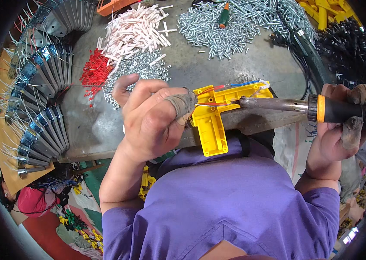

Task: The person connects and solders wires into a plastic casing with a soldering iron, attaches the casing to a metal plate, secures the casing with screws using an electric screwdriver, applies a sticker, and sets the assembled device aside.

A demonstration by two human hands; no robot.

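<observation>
The yellow casing (211, 130) is up in front of the person's chest, over the near edge of the bench (92, 141), its hollow side facing the camera. A blue wire (239, 84) runs along the casing's far edge, and a red and white pair crosses its middle. The left hand (154, 117) pinches the casing's left end between thumb and fingers, a grey wrap (181, 104) around one digit. From the casing's right, the right hand (332, 141) grips the black handle of a soldering iron (278, 104), whose tip is at the wires; I cannot tell whether it touches them.

Beyond the casing lies a heap of screws (209, 37), with a green screwdriver (223, 18) on it. Beyond and to the casing's left are nuts (148, 65), red pieces (96, 69) and white sticks (135, 30). Farther left of the casing stand rows of metal plates (44, 82) with thin wires. Far to its right, beyond the iron, are a black pile (347, 52) and yellow parts (330, 11).
</observation>
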